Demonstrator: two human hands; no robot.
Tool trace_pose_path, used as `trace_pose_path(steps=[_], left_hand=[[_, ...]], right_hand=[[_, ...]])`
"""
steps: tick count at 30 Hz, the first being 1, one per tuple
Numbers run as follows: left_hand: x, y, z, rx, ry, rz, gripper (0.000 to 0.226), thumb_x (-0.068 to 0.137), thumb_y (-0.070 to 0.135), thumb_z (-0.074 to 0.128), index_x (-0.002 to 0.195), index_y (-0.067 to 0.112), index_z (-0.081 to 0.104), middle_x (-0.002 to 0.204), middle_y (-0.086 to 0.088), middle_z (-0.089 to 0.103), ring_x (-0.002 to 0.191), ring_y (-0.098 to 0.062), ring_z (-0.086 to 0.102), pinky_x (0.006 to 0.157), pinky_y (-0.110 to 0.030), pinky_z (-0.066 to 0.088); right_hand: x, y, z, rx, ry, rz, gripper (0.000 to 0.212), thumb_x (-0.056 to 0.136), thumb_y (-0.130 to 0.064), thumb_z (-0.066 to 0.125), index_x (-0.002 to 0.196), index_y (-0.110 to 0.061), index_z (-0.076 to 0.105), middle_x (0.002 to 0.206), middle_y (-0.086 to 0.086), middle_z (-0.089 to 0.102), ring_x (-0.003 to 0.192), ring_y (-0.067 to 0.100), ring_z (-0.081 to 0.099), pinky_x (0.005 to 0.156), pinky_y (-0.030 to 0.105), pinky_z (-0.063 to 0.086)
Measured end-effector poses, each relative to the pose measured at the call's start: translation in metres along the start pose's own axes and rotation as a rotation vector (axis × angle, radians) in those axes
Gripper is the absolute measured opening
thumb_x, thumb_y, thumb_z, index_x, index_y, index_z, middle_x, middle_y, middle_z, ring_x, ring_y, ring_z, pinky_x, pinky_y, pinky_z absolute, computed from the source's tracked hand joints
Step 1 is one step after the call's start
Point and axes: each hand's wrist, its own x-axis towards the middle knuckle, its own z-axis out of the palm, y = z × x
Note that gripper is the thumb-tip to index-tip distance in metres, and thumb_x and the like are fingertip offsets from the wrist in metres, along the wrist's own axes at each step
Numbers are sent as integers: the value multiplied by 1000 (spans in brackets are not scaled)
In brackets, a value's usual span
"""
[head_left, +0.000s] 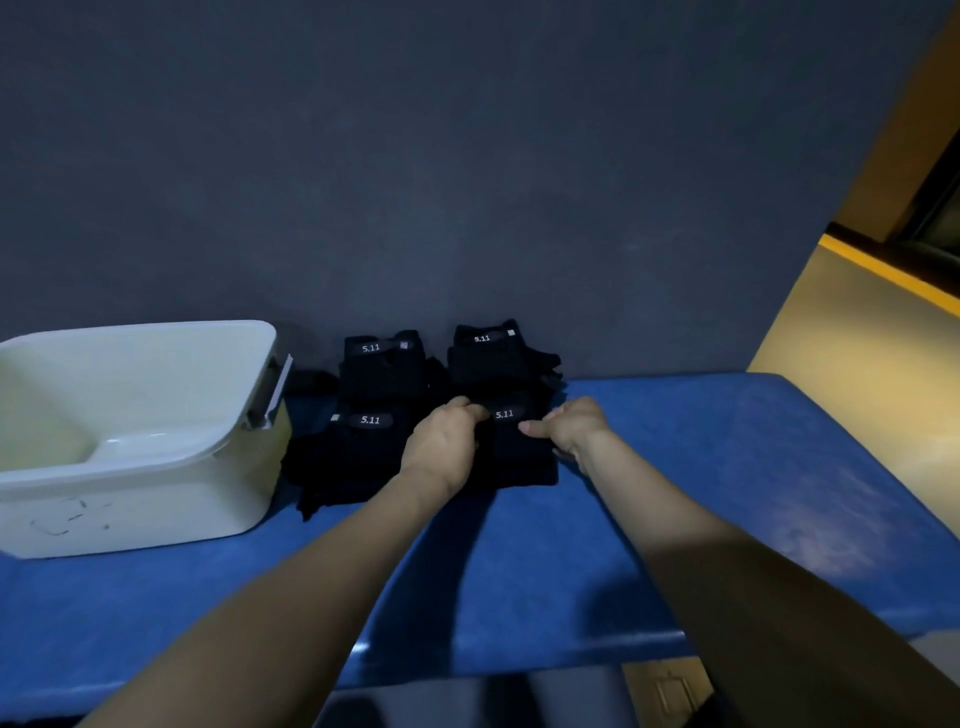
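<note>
Item 1. Left hand (445, 441): centre of the frame, forearm running in from the lower left. Fingers curled over the left edge of the folded black garment (522, 452), gripping it; knuckles up.

Item 2. Right hand (577, 428): just right of centre, forearm running in from the lower right. Thumb stretched out flat on top of the garment and pointing left, the other fingers bent at its right edge, so the cloth is pinched between them.

Item 3. Folded black garment: centre of the frame, lying on the blue desk (727, 493) between the two hands. A white "5.11" label (504, 414) faces up near its far edge.

Item 4. Three more black piles, all close together with the held garment. The front left pile (358, 457) is just left of the left hand and labelled "5.11". The rear left pile (384, 374) and the rear right pile (493, 358) stand against the grey wall (467, 182), both labelled alike.

Item 5. White plastic tub (130, 499): left of the frame, on the desk, just beside the front left pile. A grey handle (271, 397) is on its right end.
</note>
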Motion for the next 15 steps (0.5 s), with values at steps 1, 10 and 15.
trace_pose_path(steps=[1,10,15], left_hand=[[-1,-1,2,-6,-28,-14,41,89,5,51,128,19,55,124,-2,52,112,-27,54,90,-35,45],[-4,-3,14,-39,-54,-38,48,89,3,52,134,18,50,128,0,51,115,-25,54,93,-32,44],[-2,-6,15,-73,-47,-48,48,89,2,53,134,17,50,131,0,50,118,-24,52,97,-29,42]], right_hand=[[-1,2,0,13,-3,6,70,71,-29,82,125,3,51,130,16,56,118,30,54,98,36,48],[-2,1,2,137,-118,133,79,74,-31,79,139,-7,40,137,11,51,112,22,53,85,35,51],[-2,5,4,200,-154,199,74,73,-14,81,136,-5,44,126,11,56,99,23,53,52,26,39]])
